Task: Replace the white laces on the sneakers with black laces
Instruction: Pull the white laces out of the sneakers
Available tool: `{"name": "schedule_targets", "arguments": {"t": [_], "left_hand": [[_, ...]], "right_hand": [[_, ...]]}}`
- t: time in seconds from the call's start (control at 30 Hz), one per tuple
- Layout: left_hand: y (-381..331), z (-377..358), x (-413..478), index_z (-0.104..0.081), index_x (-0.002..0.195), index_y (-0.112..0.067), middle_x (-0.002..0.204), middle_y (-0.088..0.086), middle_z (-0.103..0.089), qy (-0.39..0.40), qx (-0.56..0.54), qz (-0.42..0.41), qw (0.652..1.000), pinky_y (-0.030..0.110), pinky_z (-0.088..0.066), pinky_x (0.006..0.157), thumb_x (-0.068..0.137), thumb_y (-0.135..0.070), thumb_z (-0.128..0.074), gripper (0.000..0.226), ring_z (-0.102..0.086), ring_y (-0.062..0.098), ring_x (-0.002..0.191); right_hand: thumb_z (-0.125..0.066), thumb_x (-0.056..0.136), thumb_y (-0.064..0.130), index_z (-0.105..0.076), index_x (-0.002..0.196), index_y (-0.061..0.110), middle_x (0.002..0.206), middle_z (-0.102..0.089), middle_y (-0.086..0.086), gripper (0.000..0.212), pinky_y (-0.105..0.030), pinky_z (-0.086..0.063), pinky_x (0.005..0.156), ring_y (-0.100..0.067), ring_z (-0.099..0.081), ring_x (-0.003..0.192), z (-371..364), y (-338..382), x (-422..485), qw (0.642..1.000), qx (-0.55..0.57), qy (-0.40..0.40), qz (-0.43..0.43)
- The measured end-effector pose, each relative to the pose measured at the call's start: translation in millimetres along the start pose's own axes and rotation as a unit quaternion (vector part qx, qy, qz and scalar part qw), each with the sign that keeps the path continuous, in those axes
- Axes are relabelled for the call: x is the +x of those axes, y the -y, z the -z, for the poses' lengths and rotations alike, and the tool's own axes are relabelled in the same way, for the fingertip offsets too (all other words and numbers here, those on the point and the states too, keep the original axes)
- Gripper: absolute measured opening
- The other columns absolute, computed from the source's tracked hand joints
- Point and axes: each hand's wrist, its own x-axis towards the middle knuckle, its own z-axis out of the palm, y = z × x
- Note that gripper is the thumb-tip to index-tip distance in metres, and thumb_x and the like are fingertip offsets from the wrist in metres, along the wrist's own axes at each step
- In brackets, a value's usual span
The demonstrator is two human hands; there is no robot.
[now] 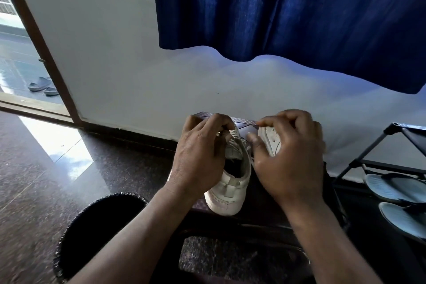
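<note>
1. While both hands work over it, a white sneaker (230,182) sits on the small dark table (247,123). Its heel is at the table's near edge and its toe points to the table's far edge.
2. A second white sneaker (270,139) lies on the same table, just right of the first one. Most of it is hidden under the right hand (290,157).
3. Over the left part of the table is the left hand (200,157). Its fingers are curled tight and grip the front of the first shoe, by the white laces (244,143). I cannot tell if they pinch a lace too.
4. The right hand has its fingers bent over the top of the second shoe, with the thumb by its side, so it holds that shoe.
5. The laces are in the first shoe, loose, between the two hands.
6. A black bin (96,226) stands on the floor, left of the table's near corner.
7. Right of the table is a black shoe rack (359,163) with pale blue flip-flops (391,188) on it.
8. A blue curtain (288,18) hangs high above the table.
9. Far left of the table is a brown door frame (39,48), with grey slippers (40,84) outside.
</note>
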Motion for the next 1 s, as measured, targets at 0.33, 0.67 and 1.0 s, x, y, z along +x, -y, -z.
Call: {"name": "schedule_targets", "arguments": {"t": [0.33,0.67,1.0], "left_hand": [[-5,3,10,-0.064,0.098,-0.019,0.087,0.003,-0.063,-0.035,-0.588,0.304,0.748,0.029,-0.047,0.068,0.081,0.002,-0.069,0.028,-0.059,0.012,0.072],[13,31,16,-0.081,0.09,-0.032,0.081,-0.012,-0.068,0.081,-0.011,0.1,0.992,0.014,-0.043,0.066,0.084,-0.046,-0.082,0.016,-0.062,0.003,0.077],[-1,33,21,-0.058,0.083,-0.011,0.071,0.003,-0.061,-0.082,-0.573,0.293,0.761,0.029,-0.058,0.072,0.108,-0.017,-0.051,0.027,-0.062,0.016,0.067]], "right_hand": [[-0.074,0.083,0.02,-0.064,0.094,0.022,0.084,-0.071,0.005,0.015,-0.039,-0.056,0.068,-0.018,-0.068,0.076,-27,8,-15,0.995,0.082,0.028,-0.052],[-0.071,0.085,0.017,-0.062,0.095,0.019,0.086,-0.07,0.004,0.013,-0.035,-0.053,0.064,-0.019,-0.066,0.077,-32,8,-20,0.994,0.083,-0.002,-0.064],[-0.072,0.086,0.018,-0.062,0.093,0.02,0.085,-0.068,0.006,0.013,-0.034,-0.052,0.065,-0.018,-0.065,0.076,-35,7,-22,0.993,0.093,-0.015,-0.067]]}}
